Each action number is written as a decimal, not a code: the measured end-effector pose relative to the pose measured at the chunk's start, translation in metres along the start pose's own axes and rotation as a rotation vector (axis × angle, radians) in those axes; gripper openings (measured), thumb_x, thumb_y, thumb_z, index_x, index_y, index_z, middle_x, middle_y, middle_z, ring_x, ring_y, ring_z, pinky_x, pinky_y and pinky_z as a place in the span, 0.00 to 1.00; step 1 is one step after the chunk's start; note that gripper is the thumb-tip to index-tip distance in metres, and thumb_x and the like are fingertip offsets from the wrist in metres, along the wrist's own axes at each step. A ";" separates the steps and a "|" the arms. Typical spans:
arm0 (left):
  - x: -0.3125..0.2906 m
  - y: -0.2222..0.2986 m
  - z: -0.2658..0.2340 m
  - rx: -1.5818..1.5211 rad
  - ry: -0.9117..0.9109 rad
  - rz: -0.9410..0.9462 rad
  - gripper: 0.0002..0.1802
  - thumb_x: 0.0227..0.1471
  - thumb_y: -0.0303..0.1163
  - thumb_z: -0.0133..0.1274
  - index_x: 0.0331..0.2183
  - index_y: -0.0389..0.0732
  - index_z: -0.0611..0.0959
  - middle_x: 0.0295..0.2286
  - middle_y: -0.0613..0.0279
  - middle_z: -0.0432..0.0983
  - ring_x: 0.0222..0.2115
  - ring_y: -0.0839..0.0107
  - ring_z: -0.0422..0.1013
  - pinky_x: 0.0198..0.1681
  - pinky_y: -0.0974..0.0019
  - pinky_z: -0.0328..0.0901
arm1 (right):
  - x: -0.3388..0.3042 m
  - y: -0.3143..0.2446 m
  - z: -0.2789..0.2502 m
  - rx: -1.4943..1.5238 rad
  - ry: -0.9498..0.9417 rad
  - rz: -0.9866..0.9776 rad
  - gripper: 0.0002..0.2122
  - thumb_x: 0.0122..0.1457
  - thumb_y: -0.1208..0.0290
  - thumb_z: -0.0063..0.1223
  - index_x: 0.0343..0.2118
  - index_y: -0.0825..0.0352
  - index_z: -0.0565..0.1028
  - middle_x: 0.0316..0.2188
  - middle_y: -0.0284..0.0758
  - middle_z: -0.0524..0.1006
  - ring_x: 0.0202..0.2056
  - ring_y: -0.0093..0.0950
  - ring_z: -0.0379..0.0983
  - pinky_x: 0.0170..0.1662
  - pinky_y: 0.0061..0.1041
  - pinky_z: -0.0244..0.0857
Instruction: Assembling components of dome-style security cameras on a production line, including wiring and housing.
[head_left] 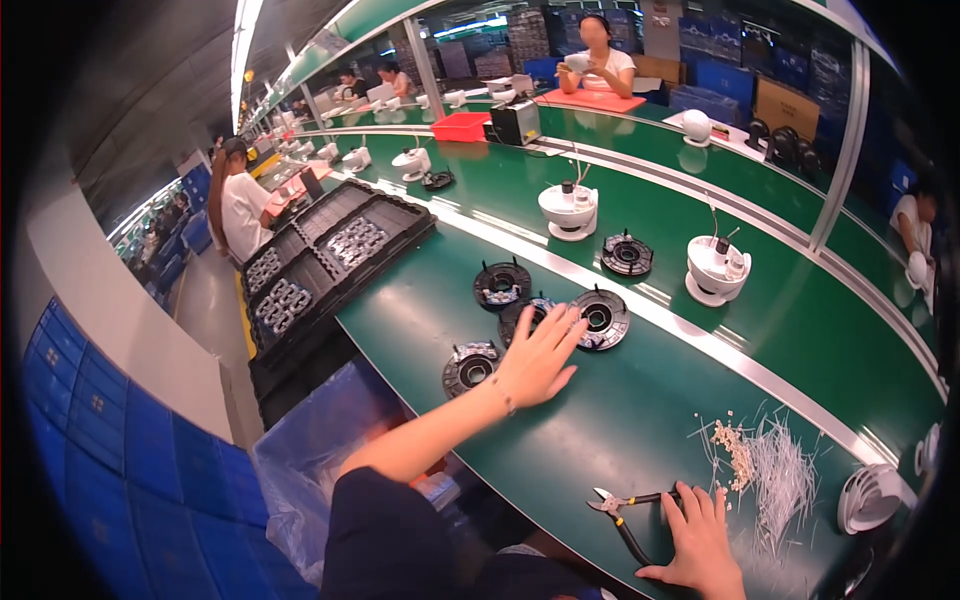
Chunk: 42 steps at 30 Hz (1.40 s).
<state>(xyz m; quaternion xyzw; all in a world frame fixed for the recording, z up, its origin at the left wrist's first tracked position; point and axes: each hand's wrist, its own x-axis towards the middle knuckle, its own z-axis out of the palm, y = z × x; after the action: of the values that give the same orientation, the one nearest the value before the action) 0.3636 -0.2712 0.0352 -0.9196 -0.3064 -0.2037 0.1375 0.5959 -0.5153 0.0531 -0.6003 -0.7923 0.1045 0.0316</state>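
At a green workbench point(640, 410), a worker's left hand point(543, 352) spreads palm down, fingers wide, over a cluster of four black plastic discs point(613, 330), up and to the left of a pair of cutters point(612, 506); it grips nothing visible, and whether the fingertips touch the discs cannot be told from this angle. The right hand point(702, 545) sits at the handle ends of the cutters, thumb and fingers set wide, the blades standing apart. To the right of the cutters lie clear strips point(782, 480) and small beige bits point(737, 455). Well beyond the cutters stand white housings point(715, 272); far to the cutters' left, black trays point(360, 290) hold small parts point(355, 246).
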 end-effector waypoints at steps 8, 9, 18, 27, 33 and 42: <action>-0.065 -0.008 0.008 0.080 -0.076 -0.266 0.35 0.39 0.46 0.49 0.49 0.42 0.62 0.54 0.48 0.43 0.55 0.52 0.41 0.49 0.37 0.38 | 0.008 -0.007 0.008 -0.099 -0.026 0.028 0.29 0.27 0.67 0.56 0.40 0.68 0.67 0.30 0.40 0.63 0.33 0.36 0.59 0.36 0.30 0.54; -0.061 -0.018 0.013 0.064 -0.038 -0.293 0.33 0.40 0.44 0.49 0.49 0.42 0.63 0.53 0.48 0.44 0.54 0.51 0.41 0.49 0.37 0.39 | 0.007 -0.007 0.011 -0.165 -0.046 0.061 0.26 0.26 0.68 0.55 0.36 0.68 0.68 0.28 0.40 0.63 0.33 0.35 0.59 0.36 0.28 0.54; -0.023 0.031 0.007 -0.121 0.106 -0.171 0.33 0.37 0.37 0.51 0.47 0.37 0.62 0.51 0.45 0.49 0.53 0.46 0.44 0.51 0.37 0.31 | 0.014 0.054 -0.062 0.231 0.478 0.218 0.18 0.31 0.70 0.57 0.28 0.65 0.66 0.25 0.38 0.64 0.29 0.38 0.65 0.29 0.33 0.60; 0.021 0.093 0.039 -0.693 0.059 0.190 0.28 0.34 0.31 0.54 0.42 0.39 0.68 0.48 0.50 0.57 0.50 0.50 0.52 0.50 0.42 0.44 | 0.101 0.211 -0.193 -0.812 0.660 0.290 0.20 0.28 0.71 0.58 0.29 0.67 0.67 0.28 0.37 0.63 0.34 0.33 0.61 0.35 0.28 0.54; 0.014 0.070 0.038 -0.886 -0.007 0.117 0.25 0.35 0.29 0.54 0.40 0.34 0.70 0.44 0.47 0.61 0.45 0.50 0.59 0.47 0.57 0.57 | 0.172 0.262 -0.204 -0.995 0.432 0.038 0.20 0.26 0.75 0.56 0.30 0.66 0.66 0.28 0.34 0.64 0.35 0.30 0.61 0.40 0.25 0.53; 0.021 0.068 0.022 -0.973 -0.034 0.108 0.21 0.41 0.23 0.48 0.41 0.32 0.68 0.40 0.45 0.65 0.41 0.54 0.64 0.45 0.61 0.59 | 0.224 0.291 -0.188 -1.004 0.167 -0.042 0.20 0.27 0.68 0.59 0.28 0.65 0.68 0.29 0.32 0.65 0.35 0.26 0.61 0.39 0.23 0.52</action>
<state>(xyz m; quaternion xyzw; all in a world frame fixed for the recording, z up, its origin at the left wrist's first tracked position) 0.4273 -0.3044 0.0166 -0.8950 -0.1296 -0.3008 -0.3027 0.8412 -0.2021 0.1602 -0.5316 -0.7515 -0.3384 -0.1954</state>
